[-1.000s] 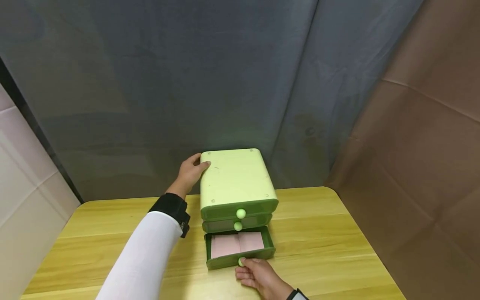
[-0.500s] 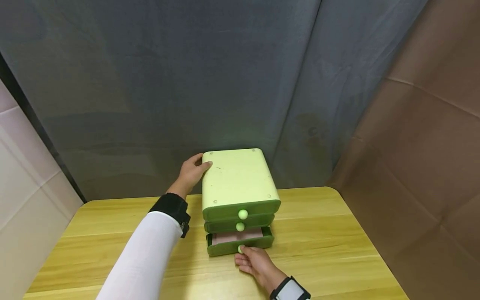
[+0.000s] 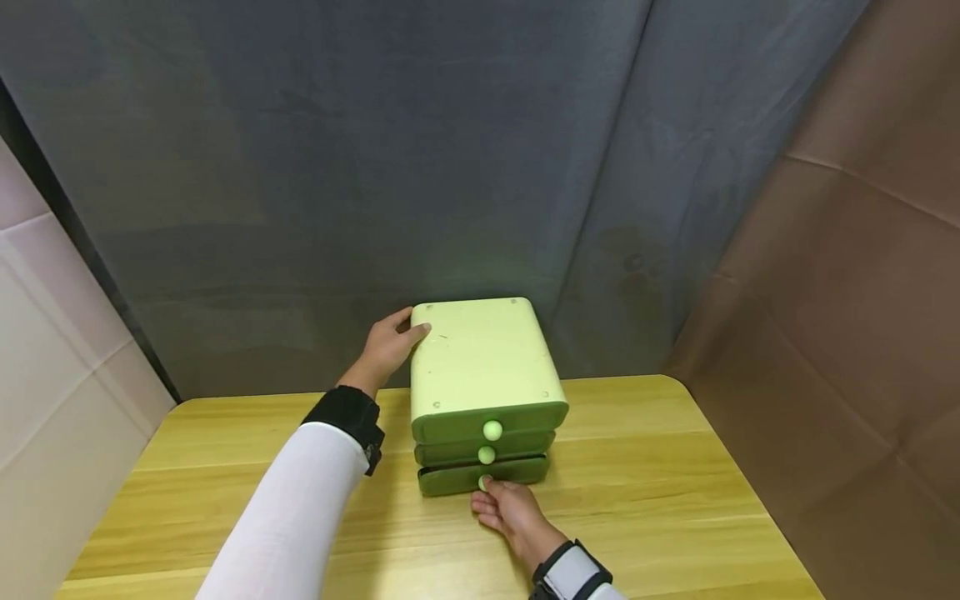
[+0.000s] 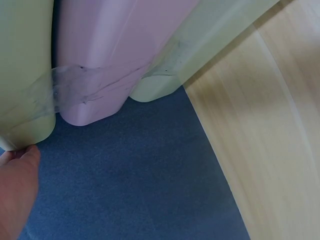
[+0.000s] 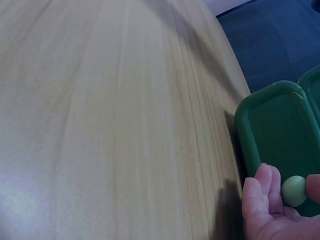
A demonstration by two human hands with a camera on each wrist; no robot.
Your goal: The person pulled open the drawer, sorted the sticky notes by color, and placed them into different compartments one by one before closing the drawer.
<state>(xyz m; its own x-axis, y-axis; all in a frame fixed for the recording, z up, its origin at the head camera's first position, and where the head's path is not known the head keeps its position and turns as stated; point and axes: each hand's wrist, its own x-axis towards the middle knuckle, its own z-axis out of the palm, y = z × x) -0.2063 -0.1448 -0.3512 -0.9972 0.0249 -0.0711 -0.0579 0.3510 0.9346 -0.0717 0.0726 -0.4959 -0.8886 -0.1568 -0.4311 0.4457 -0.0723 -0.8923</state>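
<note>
A small desktop drawer unit (image 3: 487, 354) with a pale green top and three dark green drawer fronts stands on the table. My left hand (image 3: 387, 348) holds its back left corner, thumb on the top and fingers around the rear edge. From the left wrist, that hand (image 4: 19, 187) shows at the end of the top tier. My right hand (image 3: 513, 517) pinches the round knob (image 5: 294, 191) of the bottom drawer (image 3: 453, 479) between thumb and fingers. This drawer is nearly closed, with a narrow dark gap along its top. The two upper drawers appear closed.
Clear tape (image 4: 95, 82) spans the pink middle tier (image 4: 97, 45) and its neighbours on the unit's side. The wooden table (image 3: 675, 500) ends at a grey cloth (image 3: 375, 167) behind the unit. A brown cloth (image 3: 847, 292) hangs at the right, a pale one (image 3: 67, 333) at the left.
My right hand has pushed the bottom drawer inward, away from me, and the pink papers inside have gone out of sight. The left hand keeps its place on the unit.
</note>
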